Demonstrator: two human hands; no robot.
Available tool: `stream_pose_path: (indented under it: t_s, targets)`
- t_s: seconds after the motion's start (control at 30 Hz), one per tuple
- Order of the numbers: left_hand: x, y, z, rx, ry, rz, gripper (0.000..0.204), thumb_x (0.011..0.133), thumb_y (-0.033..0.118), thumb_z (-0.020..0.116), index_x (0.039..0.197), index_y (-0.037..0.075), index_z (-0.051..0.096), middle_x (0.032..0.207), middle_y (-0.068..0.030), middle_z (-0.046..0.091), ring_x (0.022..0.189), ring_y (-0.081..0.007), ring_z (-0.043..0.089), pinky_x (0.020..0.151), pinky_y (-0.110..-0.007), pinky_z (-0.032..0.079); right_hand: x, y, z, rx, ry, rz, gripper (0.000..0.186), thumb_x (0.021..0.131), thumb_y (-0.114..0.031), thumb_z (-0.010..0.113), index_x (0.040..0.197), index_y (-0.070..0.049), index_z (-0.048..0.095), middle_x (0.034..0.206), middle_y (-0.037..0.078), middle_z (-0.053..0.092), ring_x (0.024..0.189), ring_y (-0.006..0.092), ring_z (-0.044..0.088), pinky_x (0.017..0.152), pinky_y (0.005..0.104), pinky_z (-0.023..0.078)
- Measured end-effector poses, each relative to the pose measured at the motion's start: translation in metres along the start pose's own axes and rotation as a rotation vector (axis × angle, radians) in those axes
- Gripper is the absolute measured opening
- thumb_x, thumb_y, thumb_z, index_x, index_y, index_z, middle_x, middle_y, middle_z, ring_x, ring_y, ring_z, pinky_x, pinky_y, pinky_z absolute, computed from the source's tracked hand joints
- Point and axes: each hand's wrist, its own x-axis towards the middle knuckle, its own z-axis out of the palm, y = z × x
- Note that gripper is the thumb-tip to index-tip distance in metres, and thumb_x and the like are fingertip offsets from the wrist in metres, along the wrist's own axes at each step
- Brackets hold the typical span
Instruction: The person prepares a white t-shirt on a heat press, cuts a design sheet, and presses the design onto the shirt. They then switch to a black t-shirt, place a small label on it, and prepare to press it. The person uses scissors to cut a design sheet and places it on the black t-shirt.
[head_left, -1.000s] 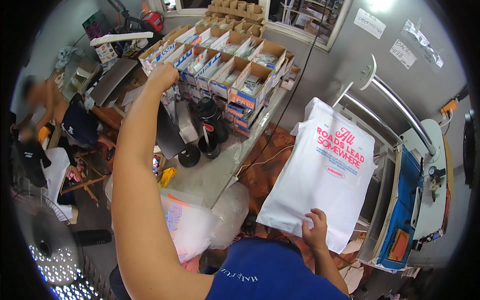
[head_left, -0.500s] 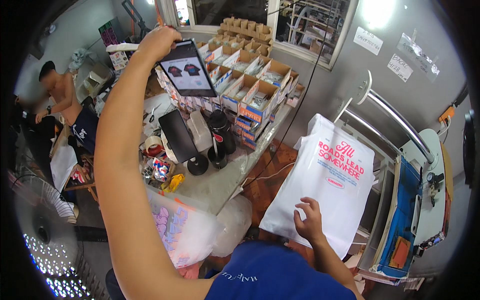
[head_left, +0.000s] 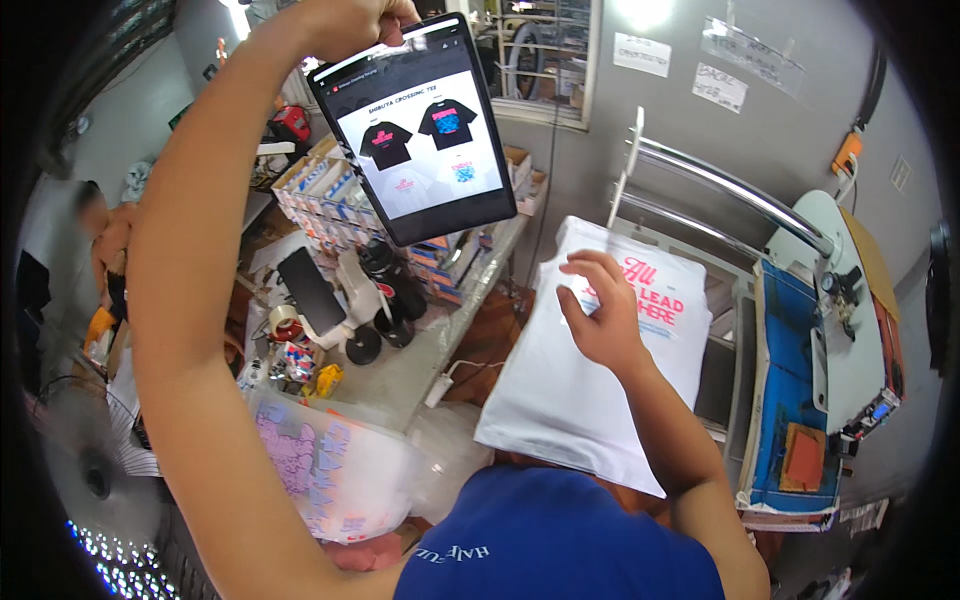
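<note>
Showing four shirts (head_left: pixel 386 144), one tablet (head_left: pixel 415 130) hangs from the left hand (head_left: pixel 352 24).

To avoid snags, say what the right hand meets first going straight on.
The right hand would probably meet the shirt near its far left corner, though depth is unclear; it might pass over.

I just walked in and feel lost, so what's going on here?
Someone's left hand grips the top edge of a black-framed rectangular tablet, held up with its lit screen showing pictures of shirts. The right hand, fingers loosely curled and holding nothing, is over a white fabric garment with pink print, which lies spread out flat. Another person is in the background at far left.
</note>
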Motion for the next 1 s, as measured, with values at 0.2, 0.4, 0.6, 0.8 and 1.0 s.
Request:
stream_pose_path:
  t_s: [0.2, 0.4, 0.6, 0.8, 1.0]
  targets:
    - [0.006, 0.084, -0.008, 0.008, -0.047, 0.153, 0.022, 0.078, 0.002, 0.065, 0.098, 0.0, 0.073, 0.078, -0.0119, 0.073, 0.068, -0.0179, 0.066, 0.062, -0.032, 0.05, -0.007, 0.011, -0.034, 0.031, 0.075, 0.064, 0.026, 0.081, -0.004, 0.069, 0.107, -0.001, 0.065, 0.112, 0.016, 0.064, 0.103, 0.0334, 0.063, 0.086, 0.0382, 0.051]
    - [0.014, 0.112, -0.011, 0.033, -0.043, 0.131, 0.021, 0.082, 0.012, 0.07, 0.1, 0.001, 0.073, 0.085, -0.0159, 0.073, 0.073, -0.0226, 0.068, 0.068, -0.036, 0.051, -0.017, 0.01, -0.044, 0.088, 0.098, 0.104, 0.027, 0.083, -0.005, 0.069, 0.109, -0.001, 0.064, 0.112, 0.016, 0.064, 0.101, 0.0315, 0.064, 0.085, 0.0371, 0.052]
    - [0.017, 0.113, -0.014, 0.127, -0.115, 0.25, 0.021, 0.079, 0.01, 0.068, 0.097, 0.0, 0.073, 0.081, -0.019, 0.071, 0.07, -0.0252, 0.067, 0.066, -0.038, 0.051, -0.027, 0.007, -0.054, 0.078, 0.109, 0.117, 0.027, 0.083, -0.005, 0.069, 0.109, -0.001, 0.064, 0.112, 0.017, 0.064, 0.103, 0.033, 0.063, 0.087, 0.0384, 0.052]
    - [0.015, 0.078, 0.008, 0.09, -0.051, 0.139, 0.032, 0.07, 0.003, 0.065, 0.101, -0.001, 0.073, 0.083, -0.0165, 0.073, 0.072, -0.0243, 0.069, 0.066, -0.036, 0.053, -0.051, 0.022, -0.055, 0.015, 0.052, 0.135, 0.029, 0.081, -0.005, 0.069, 0.109, 0.0, 0.063, 0.113, 0.019, 0.062, 0.106, 0.0377, 0.061, 0.092, 0.0416, 0.049]
    - [0.002, -0.03, 0.042, 0.106, -0.064, -0.045, 0.038, 0.064, 0.001, 0.065, 0.101, 0.002, 0.074, 0.084, -0.0134, 0.074, 0.075, -0.0227, 0.07, 0.066, -0.035, 0.054, -0.148, 0.054, -0.045, -0.296, -0.268, 0.244, 0.036, 0.077, -0.007, 0.072, 0.112, -0.002, 0.063, 0.122, 0.021, 0.058, 0.118, 0.0401, 0.053, 0.1, 0.049, 0.043]
